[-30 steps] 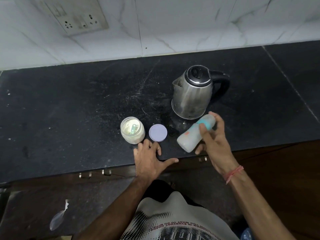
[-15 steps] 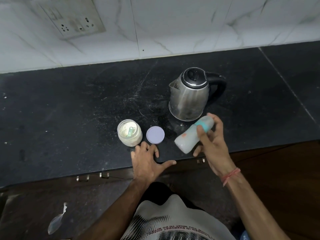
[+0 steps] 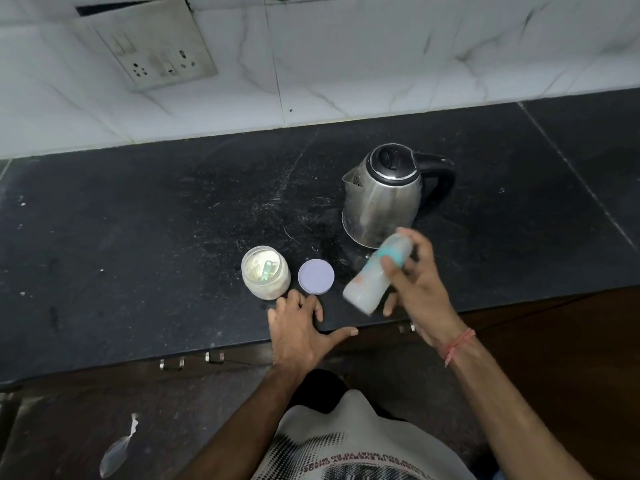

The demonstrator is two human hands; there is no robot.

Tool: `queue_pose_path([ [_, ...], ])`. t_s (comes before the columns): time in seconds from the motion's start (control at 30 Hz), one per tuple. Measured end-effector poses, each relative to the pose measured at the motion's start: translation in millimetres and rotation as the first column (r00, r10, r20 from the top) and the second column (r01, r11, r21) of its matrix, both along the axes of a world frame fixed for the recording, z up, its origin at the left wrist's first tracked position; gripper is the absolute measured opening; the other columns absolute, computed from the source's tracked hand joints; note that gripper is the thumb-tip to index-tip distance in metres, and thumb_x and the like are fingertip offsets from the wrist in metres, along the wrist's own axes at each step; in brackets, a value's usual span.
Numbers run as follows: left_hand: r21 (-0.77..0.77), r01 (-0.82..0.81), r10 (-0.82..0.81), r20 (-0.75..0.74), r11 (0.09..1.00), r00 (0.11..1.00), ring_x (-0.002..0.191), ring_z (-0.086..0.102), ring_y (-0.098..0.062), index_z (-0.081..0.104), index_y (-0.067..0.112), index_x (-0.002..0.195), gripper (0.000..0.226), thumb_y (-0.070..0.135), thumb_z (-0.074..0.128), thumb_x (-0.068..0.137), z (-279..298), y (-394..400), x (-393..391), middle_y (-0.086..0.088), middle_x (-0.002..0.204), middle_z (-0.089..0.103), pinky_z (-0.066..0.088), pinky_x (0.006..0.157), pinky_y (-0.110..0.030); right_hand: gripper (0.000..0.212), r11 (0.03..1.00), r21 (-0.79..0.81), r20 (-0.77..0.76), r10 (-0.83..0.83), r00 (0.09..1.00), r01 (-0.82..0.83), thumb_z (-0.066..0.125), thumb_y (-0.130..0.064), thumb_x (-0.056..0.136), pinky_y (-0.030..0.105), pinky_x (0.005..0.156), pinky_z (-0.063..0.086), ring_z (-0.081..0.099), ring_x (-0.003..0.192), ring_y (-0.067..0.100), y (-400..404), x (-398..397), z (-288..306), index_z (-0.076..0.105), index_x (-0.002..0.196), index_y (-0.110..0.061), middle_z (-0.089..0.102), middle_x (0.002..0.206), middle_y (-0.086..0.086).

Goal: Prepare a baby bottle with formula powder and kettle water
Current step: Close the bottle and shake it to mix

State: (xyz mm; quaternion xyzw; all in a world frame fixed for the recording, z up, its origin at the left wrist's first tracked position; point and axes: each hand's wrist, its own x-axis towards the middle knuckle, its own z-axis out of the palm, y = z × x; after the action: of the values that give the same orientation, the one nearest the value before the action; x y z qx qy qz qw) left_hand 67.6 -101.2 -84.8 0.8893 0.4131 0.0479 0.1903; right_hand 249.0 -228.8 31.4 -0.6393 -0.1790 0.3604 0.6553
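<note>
My right hand [image 3: 417, 289] grips a baby bottle [image 3: 370, 282] with milky white liquid and a teal collar, tilted with its base toward the lower left, just in front of the steel kettle [image 3: 384, 199]. The bottle looks motion-blurred. An open jar of formula powder [image 3: 266, 273] with a small scoop inside stands on the black counter [image 3: 138, 237], and its lilac lid [image 3: 316, 276] lies flat beside it. My left hand [image 3: 299, 329] rests flat on the counter's front edge, fingers spread, just below the jar and lid.
The kettle's black handle [image 3: 443, 180] points right, its spout left. A white tiled wall with a socket plate [image 3: 152, 46] runs behind the counter. Cabinet handles [image 3: 194, 360] sit under the counter edge. A spoon-like object [image 3: 116, 452] lies at the lower left.
The bottle in my right hand has shifted slightly in tilt and is blurred, as in shaking. My left hand stays on the counter edge. The view has drifted a little.
</note>
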Motion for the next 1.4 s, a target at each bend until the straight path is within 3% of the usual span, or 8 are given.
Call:
queue_pose_path([
  [0.43,-0.010,0.004,-0.004,0.035,1.000,0.999,0.095,0.045,-0.019,0.049,0.035,0.083,0.078,0.108,0.063,0.061,0,0,-2,0.011,0.100,0.041,0.037,0.084,-0.041,0.063,0.974,0.029,0.041,0.221,0.974,-0.223,0.070,-0.022,0.101,0.029,0.037,0.050,0.071,0.080,0.017,-9,1,9,0.041,0.155,-0.034,0.072,0.128,0.017],
  [0.53,-0.003,-0.004,0.004,-0.010,1.000,1.000,0.096,0.042,-0.016,0.048,0.036,0.083,0.083,0.114,0.057,0.058,2,0,1,0.012,0.101,0.041,0.039,0.087,-0.040,0.060,0.997,0.071,-0.040,-0.023,0.999,0.026,0.069,-0.025,0.101,0.029,0.043,0.054,0.073,0.095,0.021,-11,4,10,0.043,0.154,-0.035,0.072,0.126,0.015],
  [0.7,-0.005,0.007,-0.006,0.063,1.000,0.998,0.094,0.046,-0.021,0.049,0.034,0.082,0.073,0.103,0.063,0.062,1,-1,-3,0.011,0.099,0.041,0.033,0.081,-0.039,0.063,0.980,0.035,-0.035,0.199,0.979,-0.198,0.072,-0.022,0.099,0.029,0.039,0.051,0.073,0.094,0.026,-16,-5,-2,0.042,0.154,-0.034,0.072,0.131,0.020],
  [0.8,0.005,-0.001,0.001,-0.018,1.000,1.000,0.096,0.042,-0.016,0.048,0.036,0.084,0.081,0.113,0.057,0.059,2,-1,1,0.012,0.101,0.042,0.038,0.088,-0.039,0.059,0.999,0.042,-0.080,-0.025,0.996,0.028,0.071,-0.026,0.101,0.028,0.041,0.051,0.069,0.100,0.028,-16,-1,1,0.044,0.152,-0.038,0.069,0.131,0.019],
  [0.93,0.016,-0.005,0.004,0.065,1.000,0.998,0.092,0.045,-0.019,0.049,0.035,0.082,0.075,0.106,0.064,0.061,-2,-2,-2,0.012,0.098,0.040,0.038,0.084,-0.041,0.064,0.973,0.002,-0.016,0.232,0.973,-0.232,0.075,-0.021,0.097,0.032,0.040,0.052,0.074,0.101,0.034,-20,3,2,0.044,0.152,-0.035,0.071,0.131,0.018],
  [1.07,0.008,-0.010,0.010,-0.010,1.000,1.000,0.096,0.041,-0.015,0.047,0.038,0.084,0.082,0.115,0.054,0.059,2,-2,1,0.013,0.102,0.040,0.039,0.089,-0.039,0.062,1.000,-0.004,-0.042,0.029,0.999,-0.030,0.074,-0.026,0.097,0.030,0.042,0.053,0.070,0.094,0.029,-25,15,5,0.044,0.149,-0.040,0.068,0.131,0.020],
  [1.2,0.002,0.013,-0.013,0.021,1.000,1.000,0.094,0.043,-0.018,0.049,0.034,0.083,0.079,0.110,0.057,0.062,2,-1,-2,0.010,0.100,0.041,0.044,0.090,-0.045,0.064,0.966,-0.031,-0.033,0.255,0.966,-0.256,0.077,-0.021,0.096,0.034,0.042,0.055,0.077,0.103,0.032,-30,11,0,0.045,0.149,-0.039,0.072,0.132,0.014],
  [1.4,-0.002,0.016,-0.016,-0.053,1.000,0.998,0.100,0.043,-0.017,0.050,0.036,0.085,0.085,0.117,0.052,0.059,8,-1,0,0.011,0.105,0.043,0.044,0.095,-0.042,0.064,0.998,-0.044,0.063,-0.039,0.997,0.042,0.074,-0.002,0.101,0.033,0.052,0.062,0.077,0.102,0.020,-20,18,-3,0.042,0.145,-0.035,0.064,0.131,0.009],
])
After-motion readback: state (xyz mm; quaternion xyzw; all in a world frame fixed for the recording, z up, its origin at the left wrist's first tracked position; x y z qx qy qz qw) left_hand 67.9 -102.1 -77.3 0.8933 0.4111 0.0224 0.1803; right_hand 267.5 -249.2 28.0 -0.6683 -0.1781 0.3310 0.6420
